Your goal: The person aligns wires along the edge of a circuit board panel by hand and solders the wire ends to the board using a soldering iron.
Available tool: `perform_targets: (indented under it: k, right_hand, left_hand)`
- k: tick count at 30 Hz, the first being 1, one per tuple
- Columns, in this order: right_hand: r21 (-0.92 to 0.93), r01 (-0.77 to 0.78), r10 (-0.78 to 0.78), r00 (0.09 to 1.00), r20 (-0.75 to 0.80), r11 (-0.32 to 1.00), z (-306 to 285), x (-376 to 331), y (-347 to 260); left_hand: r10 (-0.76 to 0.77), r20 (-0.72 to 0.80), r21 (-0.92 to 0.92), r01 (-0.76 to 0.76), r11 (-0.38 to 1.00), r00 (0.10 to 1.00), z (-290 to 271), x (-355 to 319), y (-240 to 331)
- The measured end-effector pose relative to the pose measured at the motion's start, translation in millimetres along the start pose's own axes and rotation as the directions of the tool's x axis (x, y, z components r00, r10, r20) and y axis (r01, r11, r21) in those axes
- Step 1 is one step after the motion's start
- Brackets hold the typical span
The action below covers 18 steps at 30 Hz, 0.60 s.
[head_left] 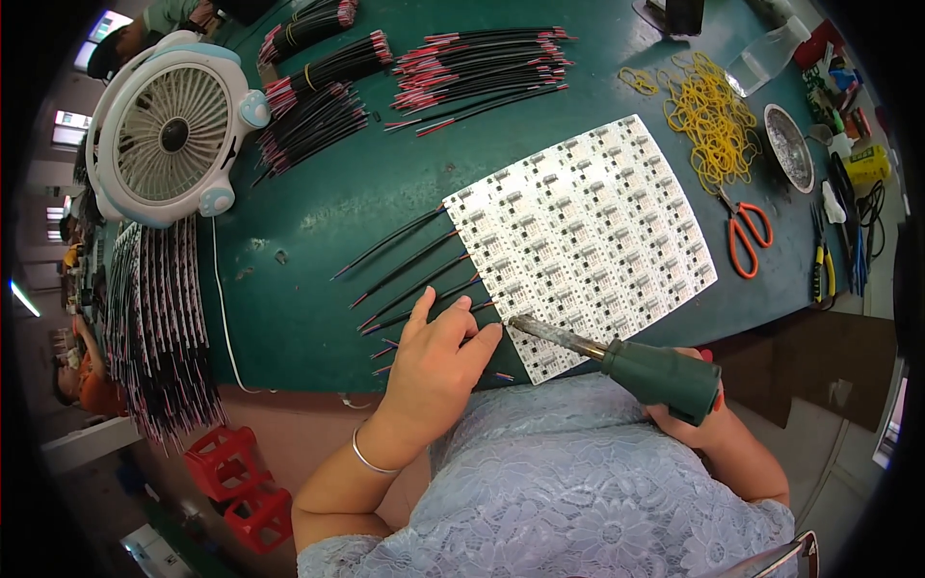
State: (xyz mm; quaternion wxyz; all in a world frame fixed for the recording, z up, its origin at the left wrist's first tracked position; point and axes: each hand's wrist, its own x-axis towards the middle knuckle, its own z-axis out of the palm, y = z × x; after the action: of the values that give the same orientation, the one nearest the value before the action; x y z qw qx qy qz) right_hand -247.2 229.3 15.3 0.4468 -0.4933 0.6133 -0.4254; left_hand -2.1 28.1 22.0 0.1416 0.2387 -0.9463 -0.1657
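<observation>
A white sheet of small circuit boards [588, 241], covered with black and silver parts, lies slanted on the green table. Along its left edge several thin black wires [390, 281] stick out to the left. My left hand [429, 366] rests by the lower left edge of the sheet, thumb and fingers closed around a wire end, which the fingers partly hide. In my right hand [689, 432] is a soldering iron [660, 378] with a thick green handle. Its metal tip touches or hovers just over the sheet's edge, close to my left fingertips; I cannot tell which.
Bundles of black wires [482, 67] lie at the back. A white fan [173, 135] stands at the left, near finished wired strips [159, 318]. To the right are yellow rubber bands [711, 120], orange-handled scissors [745, 241], a metal bowl [790, 149] and cutters [822, 270].
</observation>
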Motion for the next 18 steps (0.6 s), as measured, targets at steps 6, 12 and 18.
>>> perform_targets:
  k: [6,12,18]
  right_hand:
    - [-0.197,0.202,-0.183,0.977,0.110,0.959,-5,9,-2]
    - [-0.153,0.132,-0.124,0.991,0.057,0.979,-1,7,-1]
    - [-0.136,0.147,-0.151,0.988,-0.021,0.980,-5,6,-1]
  left_hand:
    - [0.000,0.017,0.022,0.000,1.000,1.000,-1,1,1]
    - [0.011,0.023,0.037,-0.012,0.999,1.000,-1,1,2]
    - [0.008,0.029,0.030,-0.009,1.000,1.000,-1,0,3]
